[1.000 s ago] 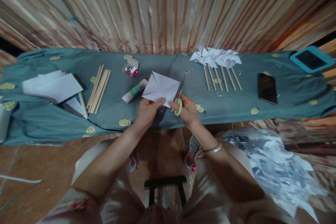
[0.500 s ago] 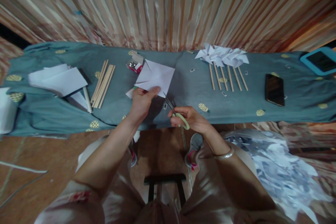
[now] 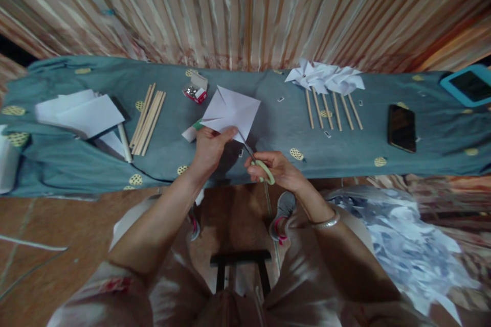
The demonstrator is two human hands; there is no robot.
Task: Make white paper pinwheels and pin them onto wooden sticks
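A square sheet of white paper (image 3: pixel 233 107) is pinched at its near edge by my left hand (image 3: pixel 210 149), thumb on top. Slits run inward from its left and upper left corners. My right hand (image 3: pixel 273 167) grips scissors (image 3: pixel 264 169) with pale green handles. Their blades lie at the paper's near corner, and the tips are on the sheet close to my left thumb. Just behind the left hand sits a small red and white box (image 3: pixel 196 90) with metal pins. A white and green piece (image 3: pixel 191 132) lies partly beneath the paper.
Wooden sticks (image 3: pixel 149 121) and stacked white paper (image 3: pixel 82 112) lie to the left. Several paper pinwheels (image 3: pixel 326 79) on sticks rest at the right, near a phone (image 3: pixel 401 127) and a blue-framed tablet (image 3: pixel 468 86). A heap of paper pieces (image 3: pixel 410 250) is at the lower right.
The scissor blades have closed together and moved further over the paper's near corner. The sheet has shifted slightly right in view.
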